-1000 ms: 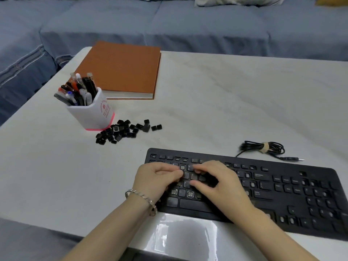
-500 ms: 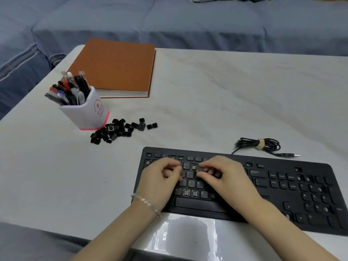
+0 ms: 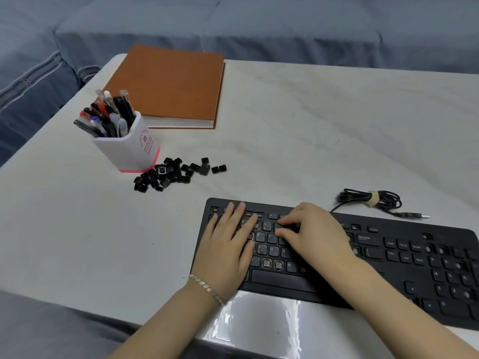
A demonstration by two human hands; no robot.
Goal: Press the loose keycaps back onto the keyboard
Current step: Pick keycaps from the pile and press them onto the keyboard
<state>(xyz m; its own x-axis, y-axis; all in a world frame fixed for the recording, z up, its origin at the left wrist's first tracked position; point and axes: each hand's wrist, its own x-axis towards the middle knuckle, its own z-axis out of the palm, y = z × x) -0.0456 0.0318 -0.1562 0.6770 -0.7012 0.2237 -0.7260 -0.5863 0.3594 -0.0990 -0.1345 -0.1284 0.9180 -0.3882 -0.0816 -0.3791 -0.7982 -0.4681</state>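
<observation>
Left hand (image 3: 230,244): laid flat, palm down, on the left end of the keyboard (image 3: 375,255). The fingers are held straight and slightly spread, reaching up to the top rows. Nothing is gripped. A bracelet (image 3: 207,288) is worn at the wrist.
Right hand (image 3: 311,234): arched over the middle of the letter block with the fingers curled. The tips of the thumb and forefinger are set down on the upper key rows, near the left forefinger. Whether a keycap is pinched under those fingertips cannot be told.
Keyboard: black, laid along the near edge of the table (image 3: 311,125), toward the right side.
Bare sockets (image 3: 267,263): two are seen side by side in the bottom letter row, between the two hands.
Loose keycaps (image 3: 176,174): scattered in a small heap on the table beyond the keyboard's left corner, well apart from both hands.
Pen holder (image 3: 129,146): white with a pink foot, filled with pens (image 3: 108,115), stood just beside the keycap heap.
Notebook (image 3: 168,84): orange-covered, laid flat behind the pen holder.
Cable (image 3: 370,200): coiled and tied, placed beyond the keyboard, with its plug (image 3: 420,216) lying to the right.
In the way: the left key columns are covered by the left hand, and the keys right of centre by the right hand and forearm.
Sofa (image 3: 233,27): blue, seen behind the table.
</observation>
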